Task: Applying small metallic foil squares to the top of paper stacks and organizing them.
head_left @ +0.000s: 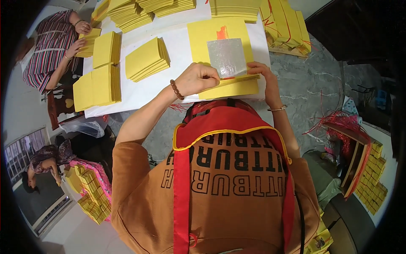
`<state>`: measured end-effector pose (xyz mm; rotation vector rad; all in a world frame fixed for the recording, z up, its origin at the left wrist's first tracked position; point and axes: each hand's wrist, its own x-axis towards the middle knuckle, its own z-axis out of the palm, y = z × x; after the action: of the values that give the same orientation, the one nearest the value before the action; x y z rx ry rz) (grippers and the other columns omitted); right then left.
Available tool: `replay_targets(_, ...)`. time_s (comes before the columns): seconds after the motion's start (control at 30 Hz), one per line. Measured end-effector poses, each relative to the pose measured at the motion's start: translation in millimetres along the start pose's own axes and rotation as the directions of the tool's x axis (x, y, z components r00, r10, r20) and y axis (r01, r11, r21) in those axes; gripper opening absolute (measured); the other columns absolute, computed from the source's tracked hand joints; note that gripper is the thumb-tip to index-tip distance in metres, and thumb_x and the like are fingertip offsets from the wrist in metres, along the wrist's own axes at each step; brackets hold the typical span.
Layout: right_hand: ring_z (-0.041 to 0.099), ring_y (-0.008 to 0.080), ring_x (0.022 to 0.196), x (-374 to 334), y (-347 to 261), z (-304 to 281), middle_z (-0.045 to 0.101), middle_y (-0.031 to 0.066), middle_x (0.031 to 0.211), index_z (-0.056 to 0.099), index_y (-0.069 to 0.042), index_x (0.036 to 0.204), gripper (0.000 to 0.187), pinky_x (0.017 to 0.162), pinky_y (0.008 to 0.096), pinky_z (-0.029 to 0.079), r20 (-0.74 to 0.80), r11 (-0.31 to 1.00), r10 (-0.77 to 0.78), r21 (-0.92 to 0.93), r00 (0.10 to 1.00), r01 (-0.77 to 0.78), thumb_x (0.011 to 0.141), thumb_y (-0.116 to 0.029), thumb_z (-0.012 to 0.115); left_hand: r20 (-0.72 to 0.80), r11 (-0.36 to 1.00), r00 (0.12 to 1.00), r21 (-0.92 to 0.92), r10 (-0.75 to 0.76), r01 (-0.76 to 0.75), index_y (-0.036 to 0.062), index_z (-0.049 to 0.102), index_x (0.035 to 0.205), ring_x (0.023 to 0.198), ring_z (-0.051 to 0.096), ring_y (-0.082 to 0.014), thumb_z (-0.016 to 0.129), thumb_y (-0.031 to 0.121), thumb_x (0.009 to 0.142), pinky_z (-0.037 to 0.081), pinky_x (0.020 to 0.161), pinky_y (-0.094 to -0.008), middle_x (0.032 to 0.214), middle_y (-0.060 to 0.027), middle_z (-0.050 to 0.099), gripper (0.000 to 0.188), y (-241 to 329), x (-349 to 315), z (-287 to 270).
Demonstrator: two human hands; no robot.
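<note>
In front of me on the white-covered table lies a stack of yellow paper sheets [198, 38], with a silvery square [227, 57] and an orange-red mark [221, 32] on the top one. The near part is folded up into a layered edge [239, 88]. My left hand [196, 79] is closed, its thumb and curled fingers pinching the fold at its left end. At the right end, my right hand [266, 80] grips the paper's edge between bent fingers and thumb; part of that grip is hidden.
Left on the table [139, 91] sit folded yellow paper stacks [148, 59]. More piles [234, 8] line the far side. A co-worker in a striped top [55, 46] handles yellow paper at the left. Bundles with red ties [285, 27] stand at far right, red strings [338, 122] nearer.
</note>
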<state>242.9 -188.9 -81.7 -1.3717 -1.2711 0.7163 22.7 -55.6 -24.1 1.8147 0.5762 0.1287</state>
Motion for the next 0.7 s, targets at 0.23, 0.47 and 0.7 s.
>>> replay_targets(0.23,0.052,0.0213,0.107,4,4,-4,0.058,0.0101,0.113,0.062,-0.006,0.093,0.032,0.095,0.0304,0.037,0.036,0.998,-0.03,0.047,0.999,0.029,0.091,-0.02,0.033,0.004,0.999,1.0,-0.034,-0.001,0.001,0.001,0.063,0.074,0.055,0.048,-0.0062,0.057,0.01,0.075,0.039,0.051,-0.0233,0.058,-0.0017,0.053,0.011,-1,2,-1)
replay_targets(0.47,0.051,0.0217,0.107,3,2,-4,0.059,0.0064,0.11,0.061,-0.005,0.092,0.013,0.093,0.0324,0.039,0.089,0.995,-0.058,-0.078,0.994,0.065,0.08,-0.007,0.056,0.102,0.981,0.986,-0.132,-0.131,0.144,-0.0002,0.064,0.09,0.073,0.052,-0.0089,0.062,0.01,0.079,0.042,0.068,-0.0236,0.081,-0.0023,0.061,0.015,5,-2,-11)
replay_targets(0.7,0.051,0.0221,0.105,6,16,-3,0.059,0.0058,0.105,0.062,-0.006,0.09,0.016,0.091,0.0321,0.039,0.065,0.986,0.046,0.156,0.997,-0.056,0.075,-0.002,0.063,-0.011,0.702,0.946,0.673,0.325,-0.234,0.0059,0.054,0.118,0.12,0.042,-0.0324,0.065,0.017,0.076,0.037,0.097,-0.0382,0.126,-0.0178,0.047,0.044,-5,-26,-23)
